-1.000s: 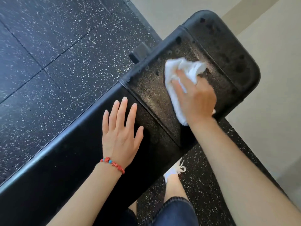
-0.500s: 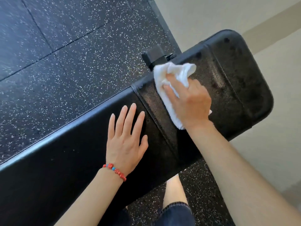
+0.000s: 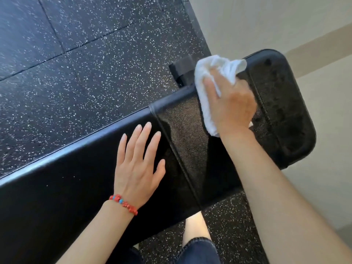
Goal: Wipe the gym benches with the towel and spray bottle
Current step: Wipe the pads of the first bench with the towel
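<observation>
A long black padded gym bench (image 3: 57,197) runs from the lower left to the upper right. My right hand (image 3: 231,103) presses a crumpled white towel (image 3: 213,67) flat on the textured end section, at the bench's far edge. My left hand (image 3: 138,162) lies flat on the smooth pad, fingers spread, a red bead bracelet on its wrist. No spray bottle is in view.
Black speckled rubber floor tiles (image 3: 85,63) lie beyond the bench. A black bench foot (image 3: 182,71) sticks out past the far edge. A beige wall and floor (image 3: 266,21) border the bench end on the right. My leg in dark jeans (image 3: 198,248) stands below.
My right hand has slid the towel from the middle of the textured section toward the bench's far edge. My left hand has stayed flat on the pad.
</observation>
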{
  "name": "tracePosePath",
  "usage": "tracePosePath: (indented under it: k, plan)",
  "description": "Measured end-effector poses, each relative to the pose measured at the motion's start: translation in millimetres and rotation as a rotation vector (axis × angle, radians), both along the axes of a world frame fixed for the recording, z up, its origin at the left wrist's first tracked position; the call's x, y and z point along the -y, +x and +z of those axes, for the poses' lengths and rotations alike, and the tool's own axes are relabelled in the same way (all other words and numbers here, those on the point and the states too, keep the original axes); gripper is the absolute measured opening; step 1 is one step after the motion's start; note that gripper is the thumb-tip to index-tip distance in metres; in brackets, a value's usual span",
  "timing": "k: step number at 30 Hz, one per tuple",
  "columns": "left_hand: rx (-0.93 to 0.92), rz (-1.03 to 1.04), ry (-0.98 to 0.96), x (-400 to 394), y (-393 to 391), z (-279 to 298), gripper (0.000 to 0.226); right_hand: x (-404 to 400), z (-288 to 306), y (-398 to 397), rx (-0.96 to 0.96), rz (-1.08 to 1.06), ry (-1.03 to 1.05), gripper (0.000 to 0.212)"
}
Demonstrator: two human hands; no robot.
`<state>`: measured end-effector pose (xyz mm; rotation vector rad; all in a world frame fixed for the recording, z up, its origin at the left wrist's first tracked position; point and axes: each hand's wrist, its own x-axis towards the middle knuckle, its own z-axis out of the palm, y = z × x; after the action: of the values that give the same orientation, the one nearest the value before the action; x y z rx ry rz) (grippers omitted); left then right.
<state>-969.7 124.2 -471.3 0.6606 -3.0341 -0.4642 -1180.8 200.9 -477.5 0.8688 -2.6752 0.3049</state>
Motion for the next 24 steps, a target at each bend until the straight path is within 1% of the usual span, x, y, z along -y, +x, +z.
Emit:
tracePosePath:
  k: [1,2,4,6,7,8,10,12,13,16,20,24]
  plan:
    - [-0.014,0.010,0.008,0,-6,0,0.052,1,1,-2,0.028,-0.053,-0.031,0.021]
    - [-0.028,0.013,0.018,-1,-13,1,0.052,1,0,2,0.026,-0.057,-0.030,0.022]
    - [-0.055,0.000,0.031,-2,-27,2,0.051,-3,-5,18,-0.024,0.068,0.030,0.024]
    - [-0.060,-0.026,0.026,-5,-40,2,0.051,-10,-5,24,-0.009,0.232,0.057,0.028]
    - [-0.050,-0.037,0.024,-7,-46,2,0.052,-14,-4,18,-0.006,0.272,0.061,0.029]
    - [-0.036,-0.045,0.024,-10,-51,1,0.053,-17,-4,9,-0.026,0.266,0.062,0.029]
    - [-0.001,-0.058,0.018,-13,-58,-1,0.054,-20,-3,-10,-0.038,0.135,0.038,0.028]
    - [0.030,-0.061,-0.011,-15,-61,-3,0.055,-21,-2,-22,0.029,-0.015,-0.029,0.027]
    - [0.033,-0.060,-0.023,-16,-62,-4,0.055,-22,-3,-22,0.049,-0.052,-0.037,0.027]
    - [0.037,-0.043,-0.030,-18,-60,-4,0.055,-48,-7,-6,0.019,-0.029,-0.023,0.028]
    - [0.033,-0.033,-0.045,-25,-69,0,0.055,-100,-6,16,0.065,0.002,-0.030,0.029]
    - [0.002,-0.062,-0.026,-35,-89,3,0.056,-93,-5,3,0.084,-0.006,-0.039,0.027]
